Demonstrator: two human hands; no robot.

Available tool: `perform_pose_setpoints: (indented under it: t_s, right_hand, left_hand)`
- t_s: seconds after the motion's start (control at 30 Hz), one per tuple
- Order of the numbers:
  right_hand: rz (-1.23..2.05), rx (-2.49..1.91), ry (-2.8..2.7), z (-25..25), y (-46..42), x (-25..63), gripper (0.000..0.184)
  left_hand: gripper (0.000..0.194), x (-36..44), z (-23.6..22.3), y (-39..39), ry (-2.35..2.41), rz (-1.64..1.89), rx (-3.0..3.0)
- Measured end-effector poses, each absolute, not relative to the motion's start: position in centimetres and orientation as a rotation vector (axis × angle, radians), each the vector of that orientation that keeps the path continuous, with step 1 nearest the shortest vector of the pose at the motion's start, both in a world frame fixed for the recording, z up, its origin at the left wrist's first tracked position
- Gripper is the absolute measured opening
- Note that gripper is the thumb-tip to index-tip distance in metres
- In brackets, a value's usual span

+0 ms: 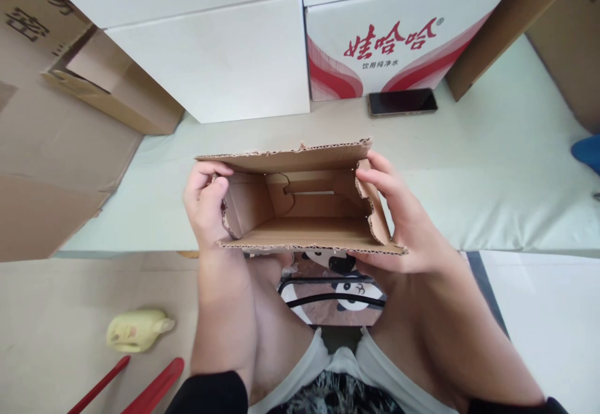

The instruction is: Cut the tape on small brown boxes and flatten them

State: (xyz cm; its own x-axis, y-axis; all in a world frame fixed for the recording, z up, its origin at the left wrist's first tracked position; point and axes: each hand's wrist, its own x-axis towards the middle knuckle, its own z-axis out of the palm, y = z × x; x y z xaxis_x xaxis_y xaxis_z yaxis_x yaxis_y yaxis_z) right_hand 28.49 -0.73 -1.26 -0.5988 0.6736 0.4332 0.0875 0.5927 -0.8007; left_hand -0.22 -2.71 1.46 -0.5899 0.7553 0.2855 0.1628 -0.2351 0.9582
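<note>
A small brown cardboard box (300, 232) is held up before me at the table's near edge, its open top facing me. Its rims are torn and ragged, and the inside shows bottom flaps with a narrow slit of light between them. My left hand (204, 201) grips the left end, with the thumb over the rim. At the right end, my right hand (407, 214) is closed around the side wall; a finger lies over the torn edge and others reach beneath the box, partly hidden.
White cartons (210, 64) and a red-printed white carton (389, 45) stand at the back of the pale green table cover (469, 170). A phone (403, 102) lies before them. Large brown cardboard (47, 151) is at left. Below are a yellow bottle (135, 331) and a panda-patterned surface (323, 314).
</note>
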Motion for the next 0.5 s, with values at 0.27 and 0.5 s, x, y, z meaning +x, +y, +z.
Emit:
perform_pose_setpoints:
  t_s: [0.27, 0.5]
  right_hand:
    - [0.980, -0.624, -2.068, -1.30, -0.70, 28.58, 0.105]
    - [0.977, -0.608, -2.056, -1.32, -0.73, 28.51, 0.104]
  left_hand:
    - [0.013, -0.48, 1.12, -2.70, 1.619, 1.866, 1.158]
    - [0.012, -0.69, 0.86, -2.71, 1.572, 1.878, 1.214]
